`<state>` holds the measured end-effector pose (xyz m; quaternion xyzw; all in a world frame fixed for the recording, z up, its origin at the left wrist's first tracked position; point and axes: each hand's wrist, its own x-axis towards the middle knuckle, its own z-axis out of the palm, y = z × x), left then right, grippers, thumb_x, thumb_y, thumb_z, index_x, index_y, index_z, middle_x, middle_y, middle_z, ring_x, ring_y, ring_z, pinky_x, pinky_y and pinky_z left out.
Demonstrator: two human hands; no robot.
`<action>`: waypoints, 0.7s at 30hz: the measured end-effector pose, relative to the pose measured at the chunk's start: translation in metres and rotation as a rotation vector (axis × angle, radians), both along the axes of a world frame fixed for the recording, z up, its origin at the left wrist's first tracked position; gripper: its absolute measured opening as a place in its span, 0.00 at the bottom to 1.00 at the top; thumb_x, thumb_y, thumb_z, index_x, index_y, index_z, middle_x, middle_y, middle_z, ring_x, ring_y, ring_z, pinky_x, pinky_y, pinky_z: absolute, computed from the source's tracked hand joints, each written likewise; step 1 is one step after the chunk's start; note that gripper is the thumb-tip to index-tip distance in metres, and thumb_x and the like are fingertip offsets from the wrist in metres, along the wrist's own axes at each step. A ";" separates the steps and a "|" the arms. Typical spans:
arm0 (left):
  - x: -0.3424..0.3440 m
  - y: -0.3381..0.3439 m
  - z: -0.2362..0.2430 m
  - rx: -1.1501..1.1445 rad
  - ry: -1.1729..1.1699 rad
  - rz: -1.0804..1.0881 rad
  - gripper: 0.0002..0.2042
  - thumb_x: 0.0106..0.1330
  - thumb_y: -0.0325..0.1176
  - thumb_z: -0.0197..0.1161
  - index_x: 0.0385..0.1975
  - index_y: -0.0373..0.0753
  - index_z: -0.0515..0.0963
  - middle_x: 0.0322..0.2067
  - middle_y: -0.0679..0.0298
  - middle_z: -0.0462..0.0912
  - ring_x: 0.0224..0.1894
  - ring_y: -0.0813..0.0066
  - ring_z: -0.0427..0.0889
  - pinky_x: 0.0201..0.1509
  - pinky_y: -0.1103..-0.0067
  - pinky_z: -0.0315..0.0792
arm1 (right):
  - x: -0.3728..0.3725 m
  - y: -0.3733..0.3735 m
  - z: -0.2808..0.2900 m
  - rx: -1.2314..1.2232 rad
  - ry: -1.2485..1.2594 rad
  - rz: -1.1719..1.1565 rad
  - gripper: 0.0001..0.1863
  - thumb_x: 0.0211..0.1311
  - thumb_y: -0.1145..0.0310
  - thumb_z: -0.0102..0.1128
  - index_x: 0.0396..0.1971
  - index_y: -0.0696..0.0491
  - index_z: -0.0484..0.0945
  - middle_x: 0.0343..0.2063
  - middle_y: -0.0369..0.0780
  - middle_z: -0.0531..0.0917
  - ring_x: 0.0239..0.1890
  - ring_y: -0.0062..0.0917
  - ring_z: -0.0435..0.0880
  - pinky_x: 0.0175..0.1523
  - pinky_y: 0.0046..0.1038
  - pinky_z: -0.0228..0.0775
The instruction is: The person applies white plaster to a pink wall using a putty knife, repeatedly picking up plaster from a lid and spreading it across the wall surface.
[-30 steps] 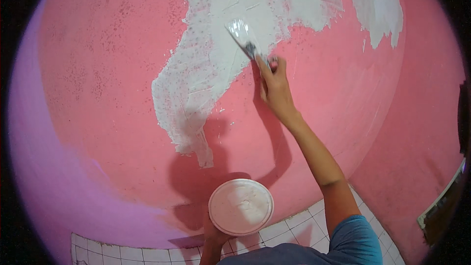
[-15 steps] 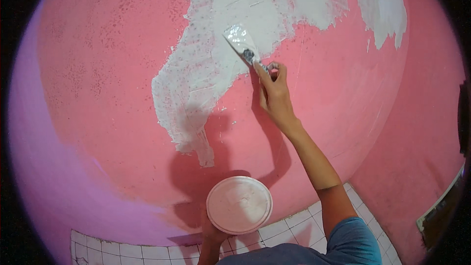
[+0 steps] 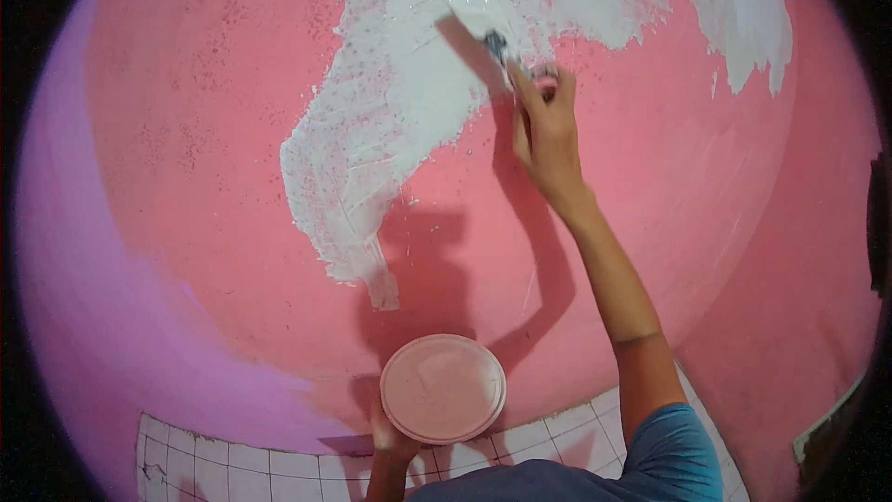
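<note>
My right hand (image 3: 550,135) grips the handle of a putty knife (image 3: 494,40) at the upper middle of the view. White putty covers the knife's blade. A shadow falls beside the blade, a little apart from it, over a patch of wet white putty (image 3: 409,112) on the pink wall. Low in the middle, my left hand (image 3: 393,437) holds a round pale lid (image 3: 443,389) from below and by its left side. Whitish smears mark the lid's face. Whether a tub sits under it I cannot tell, and most of the left fingers are hidden.
The pink wall (image 3: 214,223) turns purple (image 3: 177,353) toward the lower left. Another white putty patch (image 3: 743,19) lies at the upper right, near a corner. White tiles (image 3: 242,467) run along the bottom. A dark-faced object with a pale edge (image 3: 827,428) stands at the lower right.
My right hand and the putty knife have moved up and to the right, and the gap between blade and shadow has widened. The left hand still holds the lid, slightly further left in view.
</note>
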<state>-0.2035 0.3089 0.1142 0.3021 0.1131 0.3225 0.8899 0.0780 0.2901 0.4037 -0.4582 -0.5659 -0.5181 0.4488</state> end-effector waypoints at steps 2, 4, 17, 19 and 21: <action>0.011 -0.013 -0.001 0.013 0.004 0.069 0.35 0.68 0.62 0.34 0.63 0.39 0.58 0.60 0.50 0.64 0.59 0.52 0.67 0.63 0.59 0.62 | 0.007 0.007 0.032 -0.007 -0.030 -0.002 0.29 0.51 0.85 0.53 0.57 0.52 0.69 0.40 0.53 0.66 0.37 0.42 0.70 0.41 0.35 0.69; 0.025 -0.023 0.005 0.017 -0.015 0.071 0.35 0.68 0.62 0.34 0.63 0.38 0.58 0.61 0.50 0.63 0.59 0.52 0.67 0.64 0.59 0.61 | 0.014 0.005 0.038 -0.015 -0.054 -0.011 0.28 0.52 0.83 0.54 0.56 0.52 0.69 0.40 0.54 0.66 0.37 0.44 0.71 0.40 0.37 0.69; 0.075 -0.056 0.006 0.074 -0.032 -0.026 0.41 0.63 0.68 0.25 0.67 0.42 0.50 0.65 0.49 0.56 0.64 0.48 0.60 0.64 0.53 0.60 | 0.048 -0.057 -0.058 -0.232 -0.073 0.033 0.29 0.50 0.84 0.56 0.56 0.53 0.70 0.41 0.55 0.68 0.39 0.44 0.71 0.42 0.36 0.69; 0.075 -0.056 0.004 0.054 -0.045 -0.003 0.41 0.63 0.68 0.25 0.67 0.42 0.50 0.65 0.50 0.56 0.64 0.48 0.60 0.64 0.53 0.60 | 0.027 -0.039 0.001 -0.207 -0.179 0.100 0.28 0.50 0.83 0.57 0.55 0.53 0.71 0.43 0.54 0.68 0.40 0.44 0.72 0.43 0.37 0.69; 0.077 -0.054 0.002 0.053 -0.066 0.013 0.41 0.63 0.68 0.24 0.67 0.42 0.50 0.65 0.50 0.56 0.64 0.49 0.60 0.64 0.54 0.60 | 0.018 -0.018 0.041 -0.164 -0.312 0.040 0.25 0.51 0.81 0.56 0.53 0.53 0.72 0.44 0.53 0.69 0.41 0.44 0.73 0.41 0.37 0.69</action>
